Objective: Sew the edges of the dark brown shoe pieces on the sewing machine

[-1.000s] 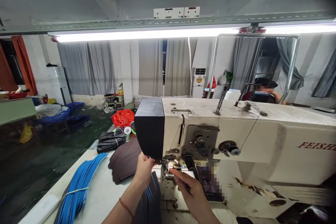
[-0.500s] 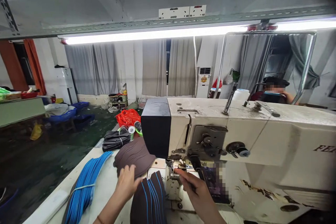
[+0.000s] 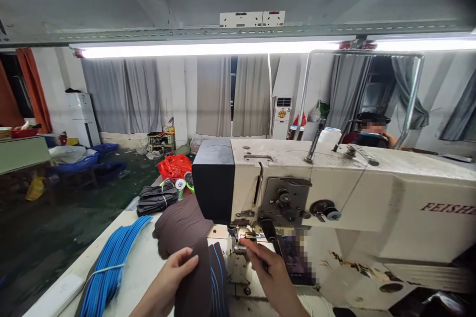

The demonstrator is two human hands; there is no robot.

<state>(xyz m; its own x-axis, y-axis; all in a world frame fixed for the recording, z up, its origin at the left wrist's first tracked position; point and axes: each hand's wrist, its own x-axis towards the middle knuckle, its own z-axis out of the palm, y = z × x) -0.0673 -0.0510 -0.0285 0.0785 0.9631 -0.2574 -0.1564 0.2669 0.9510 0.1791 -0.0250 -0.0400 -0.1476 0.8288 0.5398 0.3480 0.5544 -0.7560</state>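
A cream industrial sewing machine (image 3: 334, 193) with a black head cover fills the middle and right. My right hand (image 3: 273, 272) reaches to the needle and presser-foot area (image 3: 241, 237), fingertips pinched at the metal parts there; what it holds is too small to see. My left hand (image 3: 167, 280) grips the edge of a stack of dark brown fabric pieces with blue piping (image 3: 203, 277), which stand on edge just left of the machine's post. A pile of brown fabric pieces (image 3: 178, 225) lies behind them.
A coil of blue cord (image 3: 107, 262) lies on the white table (image 3: 145, 272) at the left. Dark bundled straps (image 3: 156, 198), thread spools and a red bag (image 3: 174, 166) sit farther back. Another person is seated behind the machine at the right. Blue bins stand on the floor at left.
My left hand came away from under the machine head, touched the brown pile, then drew back and took hold of the piped pieces, lifting them on edge. My right hand stayed at the needle.
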